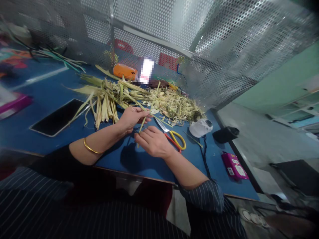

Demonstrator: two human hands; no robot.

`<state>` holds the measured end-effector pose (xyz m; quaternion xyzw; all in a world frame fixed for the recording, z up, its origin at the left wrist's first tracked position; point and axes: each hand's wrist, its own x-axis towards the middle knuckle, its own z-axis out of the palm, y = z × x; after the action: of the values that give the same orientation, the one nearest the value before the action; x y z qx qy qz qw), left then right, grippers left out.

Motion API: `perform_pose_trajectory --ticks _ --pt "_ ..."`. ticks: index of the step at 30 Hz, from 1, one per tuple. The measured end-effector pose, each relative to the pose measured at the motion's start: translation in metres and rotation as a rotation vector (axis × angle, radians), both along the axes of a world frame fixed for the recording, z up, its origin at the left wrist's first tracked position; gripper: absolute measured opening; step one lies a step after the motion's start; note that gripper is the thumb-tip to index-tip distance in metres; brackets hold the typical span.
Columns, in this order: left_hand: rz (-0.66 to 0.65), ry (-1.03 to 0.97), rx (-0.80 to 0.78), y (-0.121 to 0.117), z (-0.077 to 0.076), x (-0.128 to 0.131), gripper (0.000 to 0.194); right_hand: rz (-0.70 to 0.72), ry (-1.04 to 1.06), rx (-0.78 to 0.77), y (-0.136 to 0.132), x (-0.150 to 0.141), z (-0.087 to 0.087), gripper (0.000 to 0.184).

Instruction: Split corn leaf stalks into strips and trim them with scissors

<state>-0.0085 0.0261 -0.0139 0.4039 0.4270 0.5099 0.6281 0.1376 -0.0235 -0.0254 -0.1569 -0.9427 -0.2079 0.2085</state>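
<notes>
Between my two hands runs a thin, pale green-yellow husk strip [142,125]. My left hand [132,119], with a gold bangle at its wrist, pinches the strip near its upper part. Lower down, the fingers of my right hand [155,141] are closed on the same strip. Scissors [177,140] with yellow and red handles lie just right of my right hand, blades pointing away. Beyond my left hand is a bundle of husks [106,108], which look like dried corn husks. A heap of shredded husk scraps [176,104] spreads behind the scissors.
A dark tablet [61,117] lies at left on the blue table [154,166]. An orange pouch [124,71] and a lit screen [146,71] are at the back, before a perforated metal partition [152,43]. Rightward are a white device [200,128], black cylinder [225,134] and purple pack [234,166].
</notes>
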Motion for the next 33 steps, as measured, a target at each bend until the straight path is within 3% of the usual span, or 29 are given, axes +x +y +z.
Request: perform_pose_trajectory --ticks 2,5,8,11,18,21,25,27,30,33 --pt "-0.002 -0.009 0.005 0.001 0.003 -0.002 0.017 -0.111 0.095 0.019 0.004 0.006 0.003 0.026" --pt "-0.013 -0.029 -0.005 0.001 0.008 -0.004 0.015 -0.436 0.325 0.055 0.014 0.019 0.008 0.028" --pt "-0.026 -0.024 -0.036 -0.001 0.011 -0.004 0.017 -0.606 0.330 0.051 0.022 0.027 0.011 0.023" --pt "-0.002 0.050 0.014 -0.004 0.010 -0.002 0.022 -0.589 0.256 0.055 0.023 0.026 0.010 0.028" --pt "0.045 0.179 0.083 -0.005 0.006 -0.001 0.019 -0.334 0.134 0.004 0.010 0.016 0.017 0.032" --pt "-0.019 0.269 0.146 -0.004 0.010 -0.005 0.013 -0.324 0.314 -0.208 0.004 0.018 0.027 0.030" --pt "-0.272 0.401 0.240 -0.009 0.016 -0.007 0.010 -0.435 0.784 -0.477 0.009 0.024 0.034 0.028" --pt "-0.405 0.439 0.233 -0.013 0.017 -0.006 0.008 -0.503 0.844 -0.633 0.016 0.027 0.032 0.023" --pt "-0.550 0.474 0.186 -0.017 0.014 -0.004 0.013 -0.449 0.858 -1.014 0.026 0.028 0.024 0.032" --pt "-0.555 0.410 0.123 -0.019 0.010 -0.001 0.028 -0.347 1.010 -1.221 0.028 0.024 0.017 0.031"
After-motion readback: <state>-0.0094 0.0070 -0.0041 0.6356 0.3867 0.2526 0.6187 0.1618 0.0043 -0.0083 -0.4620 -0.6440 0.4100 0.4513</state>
